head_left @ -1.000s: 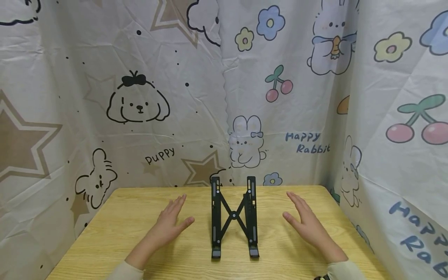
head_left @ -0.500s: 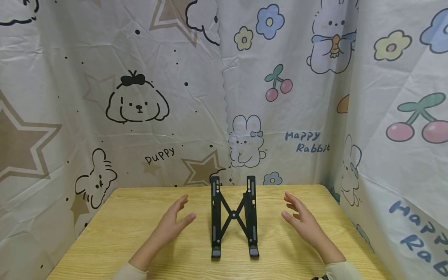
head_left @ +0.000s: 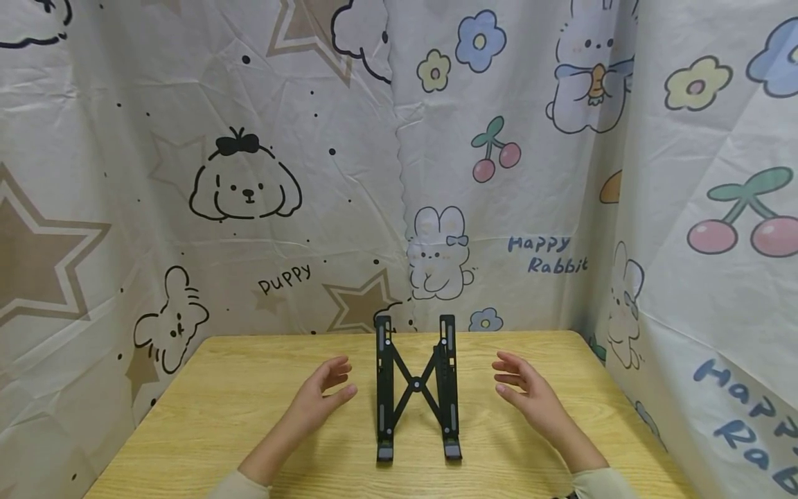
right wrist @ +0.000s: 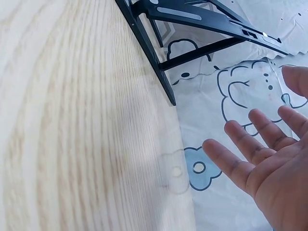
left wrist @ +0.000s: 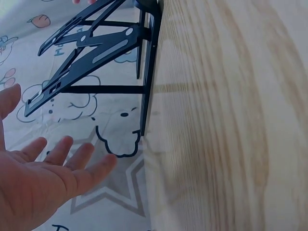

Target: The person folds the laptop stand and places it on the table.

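Note:
A black folding laptop stand [head_left: 416, 384] stands unfolded at the middle of the wooden table, its crossed bars joined at a central pivot. To its left, my left hand [head_left: 316, 396] hovers with relaxed, slightly bent fingers, apart from the stand. My right hand [head_left: 533, 396] mirrors it on the other side, also touching nothing. In the left wrist view the left palm [left wrist: 33, 190] faces the stand's sloped arms [left wrist: 91, 60]. The right wrist view has the right palm [right wrist: 284, 187] with fingers spread, below the stand's side rail [right wrist: 221, 26].
The light wooden table [head_left: 218, 374] reaches back to a printed curtain [head_left: 349, 208], which hangs behind it and along both sides. Cartoon animals, stars, flowers and cherries decorate the cloth.
Both hands have moved inward, nearer to the laptop stand, and their fingers have gone from straight to slightly bent. The stand has stayed where it was.

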Available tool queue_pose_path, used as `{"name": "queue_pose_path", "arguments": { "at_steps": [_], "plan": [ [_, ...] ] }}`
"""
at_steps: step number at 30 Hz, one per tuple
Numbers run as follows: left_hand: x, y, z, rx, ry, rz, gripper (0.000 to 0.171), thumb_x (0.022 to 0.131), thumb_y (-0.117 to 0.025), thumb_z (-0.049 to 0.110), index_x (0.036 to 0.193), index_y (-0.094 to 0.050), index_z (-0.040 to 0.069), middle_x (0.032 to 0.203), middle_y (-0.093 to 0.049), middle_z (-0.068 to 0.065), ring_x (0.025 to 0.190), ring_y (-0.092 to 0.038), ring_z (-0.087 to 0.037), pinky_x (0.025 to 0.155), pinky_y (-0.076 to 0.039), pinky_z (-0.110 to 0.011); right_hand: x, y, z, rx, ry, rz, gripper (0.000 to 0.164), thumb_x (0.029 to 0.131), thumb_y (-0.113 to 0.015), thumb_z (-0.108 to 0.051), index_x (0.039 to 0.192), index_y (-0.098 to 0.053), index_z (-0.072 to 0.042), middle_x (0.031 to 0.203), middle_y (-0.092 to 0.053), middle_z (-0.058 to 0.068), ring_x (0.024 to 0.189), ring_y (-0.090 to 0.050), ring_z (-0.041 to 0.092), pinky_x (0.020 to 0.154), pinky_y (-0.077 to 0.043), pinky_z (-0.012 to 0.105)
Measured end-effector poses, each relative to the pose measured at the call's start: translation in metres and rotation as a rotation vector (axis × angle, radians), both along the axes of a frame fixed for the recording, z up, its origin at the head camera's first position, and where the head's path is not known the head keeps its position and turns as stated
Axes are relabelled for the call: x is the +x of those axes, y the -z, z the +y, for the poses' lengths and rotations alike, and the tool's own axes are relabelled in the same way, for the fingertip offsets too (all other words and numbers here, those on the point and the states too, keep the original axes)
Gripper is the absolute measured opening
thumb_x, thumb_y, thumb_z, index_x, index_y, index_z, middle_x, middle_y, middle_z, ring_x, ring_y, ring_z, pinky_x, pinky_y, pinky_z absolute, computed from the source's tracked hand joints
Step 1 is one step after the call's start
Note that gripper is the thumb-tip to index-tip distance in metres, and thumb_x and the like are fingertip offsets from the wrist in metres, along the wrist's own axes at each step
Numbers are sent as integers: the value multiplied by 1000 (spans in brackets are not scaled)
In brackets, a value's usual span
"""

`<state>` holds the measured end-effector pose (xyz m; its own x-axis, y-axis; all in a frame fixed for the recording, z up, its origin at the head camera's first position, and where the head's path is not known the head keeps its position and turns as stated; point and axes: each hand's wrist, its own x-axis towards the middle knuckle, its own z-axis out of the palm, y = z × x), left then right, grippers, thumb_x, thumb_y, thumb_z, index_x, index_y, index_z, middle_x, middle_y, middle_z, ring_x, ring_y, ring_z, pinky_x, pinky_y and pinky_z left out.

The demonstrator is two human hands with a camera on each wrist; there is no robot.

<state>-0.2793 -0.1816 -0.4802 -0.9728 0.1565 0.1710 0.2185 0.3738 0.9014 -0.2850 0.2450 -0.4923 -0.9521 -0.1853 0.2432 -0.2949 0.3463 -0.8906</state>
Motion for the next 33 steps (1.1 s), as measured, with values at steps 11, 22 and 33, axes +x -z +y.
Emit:
{"name": "queue_pose_path", "arguments": {
  "at_steps": [11, 22, 33],
  "plan": [
    [-2, -1, 10, 190, 93, -81, 59, 97, -72, 23, 147, -48, 6, 140, -58, -18, 128, -58, -35, 99, -56, -34, -3, 1, -12, -70, -52, -30, 49, 102, -61, -4, 148, -46, -5, 138, -57, 22, 126, -58, 44, 92, -57, 26],
    [-5, 5, 18, 204, 114, -109, 58, 97, -72, 22, 147, -48, 5, 141, -58, -21, 126, -60, -35, 95, -57, -40, -5, 2, -26, -129, -81, -113, 49, 102, -65, -13, 147, -48, -4, 137, -56, 26, 122, -61, 40, 86, -61, 35],
    [-9, 13, 31, 235, 109, -135, 50, 98, -67, 7, 143, -48, -3, 136, -58, -27, 117, -64, -34, 93, -58, -51, -10, 7, -38, -152, -109, -145, 48, 102, -63, -8, 147, -48, -4, 139, -52, 31, 121, -63, 38, 86, -61, 40]
  ]
}}
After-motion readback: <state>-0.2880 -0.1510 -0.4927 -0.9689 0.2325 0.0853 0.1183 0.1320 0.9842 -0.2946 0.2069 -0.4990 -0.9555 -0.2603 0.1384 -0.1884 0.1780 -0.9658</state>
